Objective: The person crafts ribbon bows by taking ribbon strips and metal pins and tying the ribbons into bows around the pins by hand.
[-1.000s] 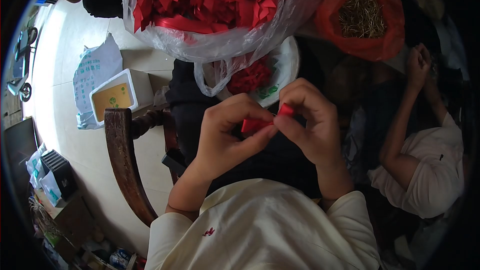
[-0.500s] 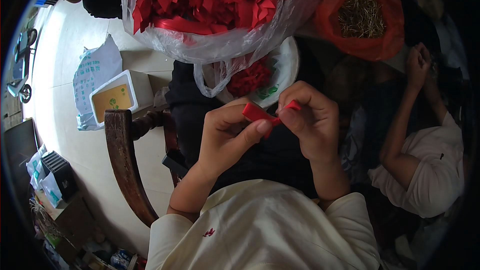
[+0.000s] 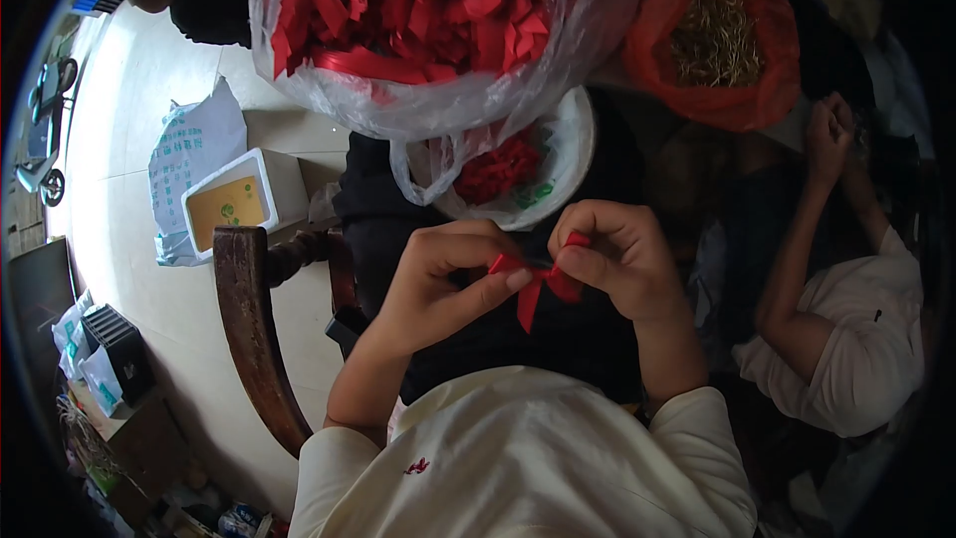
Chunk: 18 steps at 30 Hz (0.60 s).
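Between my two hands is a red ribbon bow (image 3: 531, 301), with a loose tail hanging down at its middle. My left hand (image 3: 448, 279) pinches the bow's left loop between thumb and forefinger. On the other side, my right hand (image 3: 617, 261) pinches the right loop in the same way. Just beyond my hands stands a white bowl (image 3: 583, 154) lined with plastic, holding a heap of small red ribbon pieces (image 3: 498, 167). Above it, a clear plastic bag (image 3: 398, 112) is full of cut red ribbon strips (image 3: 408, 10).
A red bag (image 3: 777, 90) of thin gold ties (image 3: 719, 35) is at the upper right. At right sits another person (image 3: 846, 339), hands together. A wooden chair (image 3: 244, 329) and a white foam box (image 3: 289, 179) are to my left.
Both hands have come slightly lower and nearer to me with the bow. The ribbon tail now hangs in plain view between them.
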### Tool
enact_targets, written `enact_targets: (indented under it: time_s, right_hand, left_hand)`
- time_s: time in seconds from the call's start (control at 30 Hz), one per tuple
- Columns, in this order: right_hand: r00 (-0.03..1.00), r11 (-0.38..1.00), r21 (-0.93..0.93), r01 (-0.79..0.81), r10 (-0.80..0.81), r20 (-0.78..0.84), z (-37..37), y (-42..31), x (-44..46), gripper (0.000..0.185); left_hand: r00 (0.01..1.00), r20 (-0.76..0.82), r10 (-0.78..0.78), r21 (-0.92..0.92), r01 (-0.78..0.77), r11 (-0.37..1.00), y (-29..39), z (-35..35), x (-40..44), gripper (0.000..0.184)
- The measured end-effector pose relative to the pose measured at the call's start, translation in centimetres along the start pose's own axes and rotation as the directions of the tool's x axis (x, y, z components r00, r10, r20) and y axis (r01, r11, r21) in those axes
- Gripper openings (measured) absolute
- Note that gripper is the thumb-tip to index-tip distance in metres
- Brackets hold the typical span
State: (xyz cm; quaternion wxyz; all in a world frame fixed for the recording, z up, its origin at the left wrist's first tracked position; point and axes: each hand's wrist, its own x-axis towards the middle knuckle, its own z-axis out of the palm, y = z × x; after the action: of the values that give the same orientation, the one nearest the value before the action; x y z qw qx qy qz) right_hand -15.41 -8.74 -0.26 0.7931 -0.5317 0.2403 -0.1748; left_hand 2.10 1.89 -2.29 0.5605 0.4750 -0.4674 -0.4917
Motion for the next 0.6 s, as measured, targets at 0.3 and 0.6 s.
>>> enact_targets:
  time_s: [0.3,0.6]
  right_hand:
    - [0.765,0.769,-0.568,0.294,-0.545,-0.342,-3.0,1.0,3.0,0.016]
    - [-0.114,-0.097,-0.137,0.986,-0.986,-0.121,-1.9,-17.4,-15.5,0.016]
  left_hand:
    - [0.953,-0.304,0.015,0.039,-0.004,0.999,-2.1,0.2,-0.6,0.025]
    - [0.908,-0.097,-0.407,-0.714,0.222,0.664,-6.2,5.6,0.6,0.051]
